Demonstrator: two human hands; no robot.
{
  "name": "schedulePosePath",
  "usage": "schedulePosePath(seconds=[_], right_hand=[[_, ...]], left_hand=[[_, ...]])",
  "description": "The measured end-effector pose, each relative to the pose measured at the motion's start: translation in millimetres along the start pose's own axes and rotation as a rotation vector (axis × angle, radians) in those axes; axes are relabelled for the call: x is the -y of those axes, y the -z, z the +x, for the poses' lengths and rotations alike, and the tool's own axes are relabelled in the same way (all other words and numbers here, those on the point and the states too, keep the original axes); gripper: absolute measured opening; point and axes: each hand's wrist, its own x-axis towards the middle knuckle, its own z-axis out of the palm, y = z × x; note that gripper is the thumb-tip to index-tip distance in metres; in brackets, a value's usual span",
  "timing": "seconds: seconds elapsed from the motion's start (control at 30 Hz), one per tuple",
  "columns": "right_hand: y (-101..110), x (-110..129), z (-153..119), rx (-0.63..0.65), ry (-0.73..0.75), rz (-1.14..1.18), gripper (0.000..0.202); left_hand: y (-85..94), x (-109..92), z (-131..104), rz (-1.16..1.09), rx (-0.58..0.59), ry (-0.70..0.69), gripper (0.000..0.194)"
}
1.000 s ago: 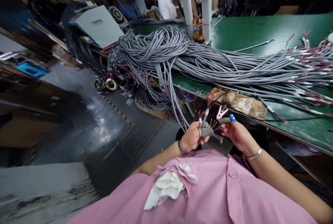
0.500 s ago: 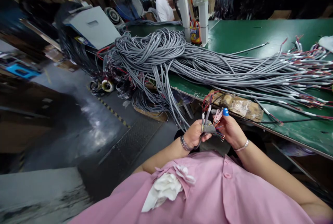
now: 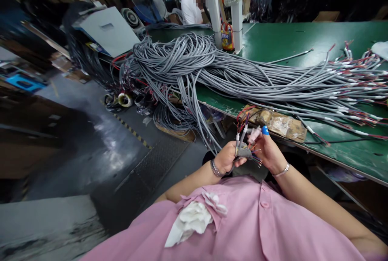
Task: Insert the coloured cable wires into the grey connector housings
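Observation:
Near my chest, my left hand (image 3: 226,157) is closed around the ends of several grey cables (image 3: 243,136). Their stripped ends stick up with white collars and thin coloured wires. A grey wrapping covers one of its fingers (image 3: 243,152). Close by on the right, my right hand (image 3: 271,155) has a blue covering (image 3: 264,130) on its thumb tip. A small pale pink piece (image 3: 254,135), blurred, is pinched at its fingers; its exact kind is unclear. Loose orange, blue and dark wires (image 3: 257,156) fan out between both hands.
A large bundle of grey cables (image 3: 188,57) lies along the green table (image 3: 273,36), stripped ends at right. A taped brown block (image 3: 279,124) sits at the near edge. White posts (image 3: 238,30) rise behind. Across the table sits a person in white (image 3: 190,8).
The pale pink piece and my right thumb have shifted slightly to the right, and the piece has tilted. My left hand keeps its hold on the cables, nearly unmoved.

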Motion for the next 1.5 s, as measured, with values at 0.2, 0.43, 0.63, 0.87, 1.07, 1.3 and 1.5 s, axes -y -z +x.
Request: schedulePosePath(seconds=[0.2, 0.43, 0.63, 0.87, 1.07, 1.3, 1.5], right_hand=[[4, 2, -3, 0.035, -0.112, 0.238, 0.056], [4, 3, -7, -0.021, 0.000, 0.241, 0.025], [6, 4, -7, -0.017, -0.018, 0.248, 0.034], [1, 5, -3, -0.023, -0.096, 0.277, 0.039], [-2, 1, 3, -0.085, -0.088, 0.312, 0.044], [0, -4, 3, -0.053, -0.096, 0.362, 0.045], [7, -5, 0, 0.035, -0.134, 0.406, 0.051]], left_hand=[[-6.7, -4, -19, 0.061, -0.003, 0.017, 0.028], [-12.9, -4, -23, 0.016, -0.112, -0.061, 0.029], [-16.4, -5, -17, -0.006, -0.116, -0.084, 0.027], [-16.7, -4, -16, -0.007, -0.134, -0.057, 0.024], [-14.2, 2, -12, -0.005, -0.150, -0.058, 0.023], [-15.9, 4, -12, 0.013, -0.167, -0.050, 0.022], [-14.0, 7, -21, 0.022, -0.148, -0.068, 0.026]])
